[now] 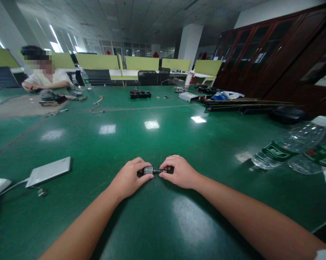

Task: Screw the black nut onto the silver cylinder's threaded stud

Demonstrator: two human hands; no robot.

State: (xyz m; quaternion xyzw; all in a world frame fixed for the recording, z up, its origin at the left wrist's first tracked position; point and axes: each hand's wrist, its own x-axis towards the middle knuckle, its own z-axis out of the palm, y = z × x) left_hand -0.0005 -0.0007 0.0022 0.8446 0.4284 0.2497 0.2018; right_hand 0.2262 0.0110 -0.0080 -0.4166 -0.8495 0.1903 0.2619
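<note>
In the middle of the green table, both my hands are on a small tool-like part, a short grey metal cylinder with a thin dark ribbed shaft pointing right. My left hand has its thumb and fingers closed round the cylinder. The shaft's end is pinched between the thumb and fingers of my right hand, which hide part of it. Both hands rest close to the tabletop, a short gap apart. What kind of part this is cannot be made out.
On the left lie a silver power bank with a cable and a small metal piece. Clear water bottles stand at the right. Farther back are a black tray, long dark bars and a seated person.
</note>
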